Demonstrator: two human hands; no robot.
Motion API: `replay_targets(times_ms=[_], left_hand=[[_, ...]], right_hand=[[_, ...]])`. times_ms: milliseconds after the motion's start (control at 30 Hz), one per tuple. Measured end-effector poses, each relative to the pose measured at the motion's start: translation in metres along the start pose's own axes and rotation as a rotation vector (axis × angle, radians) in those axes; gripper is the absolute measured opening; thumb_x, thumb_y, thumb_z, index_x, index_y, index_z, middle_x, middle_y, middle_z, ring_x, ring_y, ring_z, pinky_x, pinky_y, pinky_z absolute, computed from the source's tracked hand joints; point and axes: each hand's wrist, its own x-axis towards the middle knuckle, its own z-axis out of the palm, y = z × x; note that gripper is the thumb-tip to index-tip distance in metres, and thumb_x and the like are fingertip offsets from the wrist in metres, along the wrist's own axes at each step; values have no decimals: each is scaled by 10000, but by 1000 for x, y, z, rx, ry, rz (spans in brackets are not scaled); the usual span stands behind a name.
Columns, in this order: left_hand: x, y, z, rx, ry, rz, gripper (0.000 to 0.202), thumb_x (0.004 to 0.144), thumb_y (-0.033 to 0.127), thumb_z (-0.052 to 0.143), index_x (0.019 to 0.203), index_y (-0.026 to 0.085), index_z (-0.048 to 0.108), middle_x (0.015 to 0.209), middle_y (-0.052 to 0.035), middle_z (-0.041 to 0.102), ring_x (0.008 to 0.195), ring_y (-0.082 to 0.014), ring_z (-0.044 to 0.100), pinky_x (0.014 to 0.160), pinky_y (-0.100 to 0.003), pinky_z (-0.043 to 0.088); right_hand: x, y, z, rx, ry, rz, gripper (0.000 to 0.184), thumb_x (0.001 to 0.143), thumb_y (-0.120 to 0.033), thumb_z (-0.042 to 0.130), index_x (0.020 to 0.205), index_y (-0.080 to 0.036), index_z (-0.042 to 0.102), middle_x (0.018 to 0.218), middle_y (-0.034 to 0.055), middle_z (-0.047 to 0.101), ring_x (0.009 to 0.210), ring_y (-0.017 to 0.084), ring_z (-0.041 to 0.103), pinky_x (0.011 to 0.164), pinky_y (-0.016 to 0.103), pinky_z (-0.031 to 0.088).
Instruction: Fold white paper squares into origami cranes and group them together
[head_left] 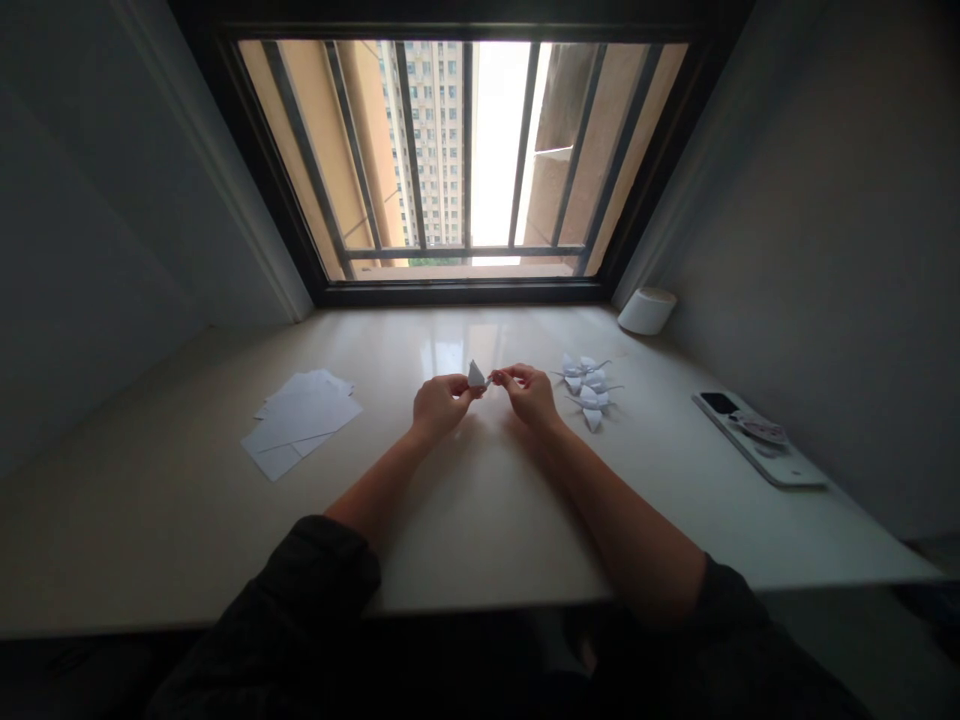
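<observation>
A small folded white paper figure point(475, 375), which looks like an origami crane, is held up between my two hands above the middle of the sill. My left hand point(441, 402) is closed, pinching the figure's body between thumb and fingers. From the other side my right hand point(531, 394) pinches a thin pointed end of the same paper. Just right of my right hand lie several finished-looking paper cranes point(591, 382) in a loose cluster. To the left, apart from my hands, is a fanned pile of white paper sheets point(304, 420).
The pale, glossy windowsill point(465, 530) carries everything and ends at a front edge near my body. A white rounded object point(647, 311) stands in the back right corner. At the right lies a phone point(757, 440) with a ring-like grip. A barred window point(466, 290) closes off the back.
</observation>
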Motion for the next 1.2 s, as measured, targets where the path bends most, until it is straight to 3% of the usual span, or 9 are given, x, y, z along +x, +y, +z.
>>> replay_targets(times_ms=[233, 667, 900, 1067, 1200], left_hand=[[4, -7, 2, -130, 22, -18, 209, 728, 369, 635, 789, 190, 725, 769, -42, 728, 718, -182, 666, 650, -262, 473], [2, -7, 4, -142, 16, -34, 202, 727, 363, 634, 786, 190, 720, 771, -39, 728, 731, -182, 668, 660, -265, 476], [3, -9, 5, -218, 2, -23, 225, 716, 379, 640, 773, 176, 719, 769, -51, 728, 740, -196, 672, 665, -274, 480], [3, -8, 5, -240, -8, -25, 226, 707, 383, 651, 786, 184, 723, 762, -52, 728, 744, -204, 676, 667, -280, 484], [1, -5, 4, -223, -3, -15, 204, 698, 370, 664, 766, 188, 728, 743, -52, 727, 724, -206, 676, 664, -285, 487]], right_hand=[[4, -6, -4, 286, -20, 132, 296, 682, -491, 665, 760, -215, 738, 778, 47, 729, 830, 229, 656, 775, 333, 457], [5, 3, -1, 130, 17, 81, 268, 699, -466, 649, 733, -212, 729, 795, 59, 727, 807, 224, 649, 707, 335, 456], [6, -2, -3, 331, 42, 178, 338, 666, -501, 673, 776, -189, 741, 803, 64, 734, 852, 224, 656, 788, 331, 455], [3, -8, -4, 315, -49, 176, 356, 632, -498, 706, 804, -189, 743, 849, 63, 734, 876, 228, 649, 812, 329, 451], [1, -10, -3, 255, -66, 178, 345, 607, -493, 726, 748, -179, 739, 772, 63, 731, 778, 223, 652, 723, 314, 458]])
